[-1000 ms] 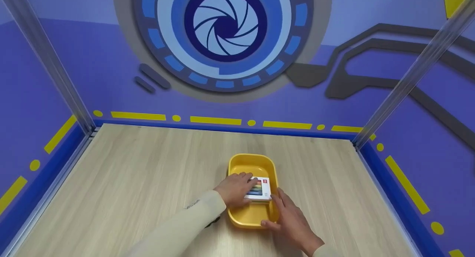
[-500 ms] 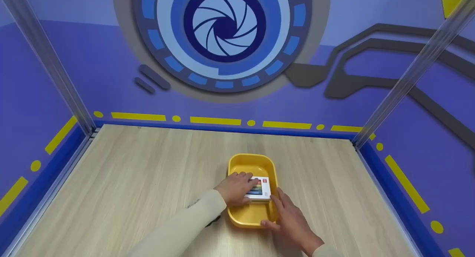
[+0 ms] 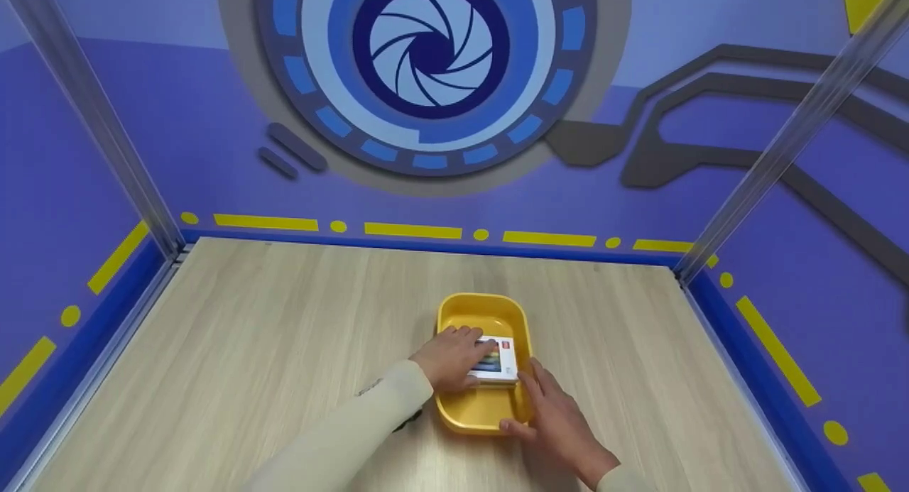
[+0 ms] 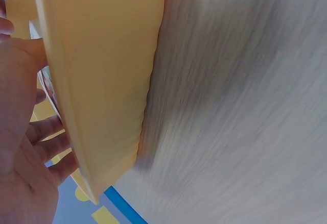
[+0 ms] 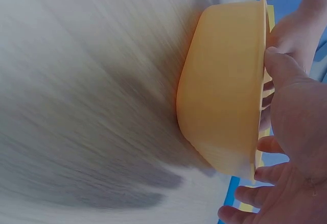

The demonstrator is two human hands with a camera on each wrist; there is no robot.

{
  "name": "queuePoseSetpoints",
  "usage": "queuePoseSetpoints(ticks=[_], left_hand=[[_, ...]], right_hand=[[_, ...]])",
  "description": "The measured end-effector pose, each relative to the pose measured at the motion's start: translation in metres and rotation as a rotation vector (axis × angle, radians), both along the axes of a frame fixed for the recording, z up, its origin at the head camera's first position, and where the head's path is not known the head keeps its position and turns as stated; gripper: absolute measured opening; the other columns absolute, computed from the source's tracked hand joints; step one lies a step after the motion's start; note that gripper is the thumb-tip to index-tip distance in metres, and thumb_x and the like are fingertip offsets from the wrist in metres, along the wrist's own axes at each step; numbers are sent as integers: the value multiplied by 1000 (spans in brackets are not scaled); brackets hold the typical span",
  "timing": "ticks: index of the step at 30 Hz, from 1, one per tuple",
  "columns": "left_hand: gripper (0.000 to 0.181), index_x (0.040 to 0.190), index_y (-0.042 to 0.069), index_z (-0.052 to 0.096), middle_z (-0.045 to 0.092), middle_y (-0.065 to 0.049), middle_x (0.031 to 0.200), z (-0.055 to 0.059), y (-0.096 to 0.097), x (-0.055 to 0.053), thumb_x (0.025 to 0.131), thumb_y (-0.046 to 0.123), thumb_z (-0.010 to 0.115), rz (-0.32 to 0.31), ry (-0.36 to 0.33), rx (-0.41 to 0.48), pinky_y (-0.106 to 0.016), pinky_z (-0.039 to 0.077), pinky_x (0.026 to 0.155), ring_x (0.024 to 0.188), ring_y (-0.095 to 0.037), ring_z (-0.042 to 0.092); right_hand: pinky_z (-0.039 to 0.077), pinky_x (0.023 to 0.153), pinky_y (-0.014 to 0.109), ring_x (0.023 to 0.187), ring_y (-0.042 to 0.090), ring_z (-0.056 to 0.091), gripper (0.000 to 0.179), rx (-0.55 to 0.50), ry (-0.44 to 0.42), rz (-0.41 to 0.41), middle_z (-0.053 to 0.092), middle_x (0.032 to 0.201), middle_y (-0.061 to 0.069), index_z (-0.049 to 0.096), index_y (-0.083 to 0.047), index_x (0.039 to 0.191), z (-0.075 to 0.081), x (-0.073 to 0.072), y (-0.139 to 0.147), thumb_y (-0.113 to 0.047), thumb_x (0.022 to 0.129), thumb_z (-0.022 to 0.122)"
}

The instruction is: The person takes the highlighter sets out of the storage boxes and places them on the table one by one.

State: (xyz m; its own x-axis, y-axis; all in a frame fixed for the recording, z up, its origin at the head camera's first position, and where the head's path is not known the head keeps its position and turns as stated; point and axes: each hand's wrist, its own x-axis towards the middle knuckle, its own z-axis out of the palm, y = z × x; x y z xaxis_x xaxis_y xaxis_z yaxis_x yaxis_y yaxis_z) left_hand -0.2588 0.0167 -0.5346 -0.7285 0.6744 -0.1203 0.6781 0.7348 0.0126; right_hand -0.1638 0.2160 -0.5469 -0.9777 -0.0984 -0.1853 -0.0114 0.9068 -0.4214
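A yellow plastic basin stands on the table, its long side running away from me. Inside lies a small white box with a red mark and a row of coloured bars printed on top. My left hand reaches over the basin's left rim and holds the box, thumb at its near side, fingers across its top and far edge; they cover its left part. My right hand rests at the basin's right rim, thumb on the near corner. In the right wrist view several of its fingers extend loosely along and past the rim.
The pale wood table spreads around the basin. A blue printed wall closes off the back, with clear posts at the corners and side walls left and right.
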Motion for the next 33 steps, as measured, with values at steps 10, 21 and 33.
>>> queuePoseSetpoints(ticks=[10,21,33], left_hand=[[66,146,30,39,46,-2,145,5,-4,1,89,51,62,-5,7,1,-41,32,118,132,-20,46],[65,145,32,39,46,0,146,8,-7,2,88,50,64,5,-17,2,-42,31,119,133,-20,44],[67,146,33,37,46,0,145,17,-10,5,87,52,64,-5,-4,-19,-40,31,119,132,-19,45]], right_hand=[[31,113,59,142,37,32,93,0,-9,-9,15,162,10,36,-16,149,0,-1,-2,-59,75,73],[31,113,59,141,37,33,92,4,-10,3,15,162,11,36,-15,149,-1,0,-1,-59,76,72],[33,112,58,140,37,35,90,18,13,15,16,162,12,37,-15,148,-2,-1,-1,-56,76,73]])
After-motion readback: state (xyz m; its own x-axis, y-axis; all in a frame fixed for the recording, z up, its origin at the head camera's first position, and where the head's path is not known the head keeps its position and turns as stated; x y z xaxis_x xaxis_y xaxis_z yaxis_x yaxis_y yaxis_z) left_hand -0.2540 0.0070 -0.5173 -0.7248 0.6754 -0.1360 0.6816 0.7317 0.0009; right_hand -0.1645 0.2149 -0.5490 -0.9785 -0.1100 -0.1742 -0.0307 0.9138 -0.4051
